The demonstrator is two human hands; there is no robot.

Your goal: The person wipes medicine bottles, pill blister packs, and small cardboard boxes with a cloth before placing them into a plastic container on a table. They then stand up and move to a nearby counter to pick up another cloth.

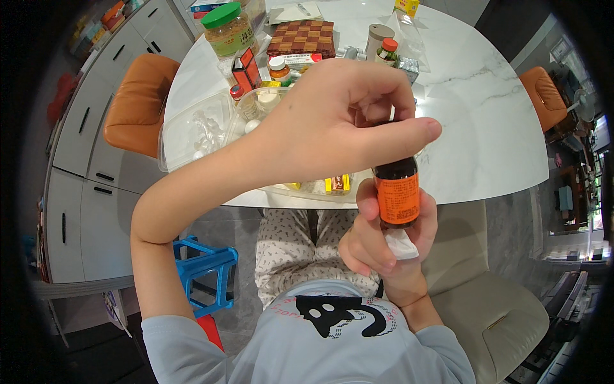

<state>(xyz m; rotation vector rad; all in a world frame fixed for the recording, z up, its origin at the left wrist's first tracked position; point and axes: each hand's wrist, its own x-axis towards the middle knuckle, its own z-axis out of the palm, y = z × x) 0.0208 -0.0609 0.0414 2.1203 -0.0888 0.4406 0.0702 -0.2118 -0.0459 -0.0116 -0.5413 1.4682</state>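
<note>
A small dark bottle (pixel 396 199) with an orange label bearing writing is held upright in front of my chest, at the table's edge. My right hand (pixel 400 249) grips its lower part, thumb and fingers on opposite sides. A crumpled white tissue (pixel 401 245) is tucked in that palm, below the bottle's base. Over the bottle's top sits my left hand (pixel 357 120), its fingers curled and its thumb lying across the neck. This hand hides the top, so I cannot see whether a cap is on.
A marble-patterned table (pixel 479 144) carries a clear plastic container (pixel 240 122) with white bottles, its lid (pixel 192 127), a green-lidded jar (pixel 229 31), an orange-black box (pixel 246 69) and a checkered wooden box (pixel 301 38). Chairs (pixel 139 101) and a blue stool (pixel 206 273) stand around.
</note>
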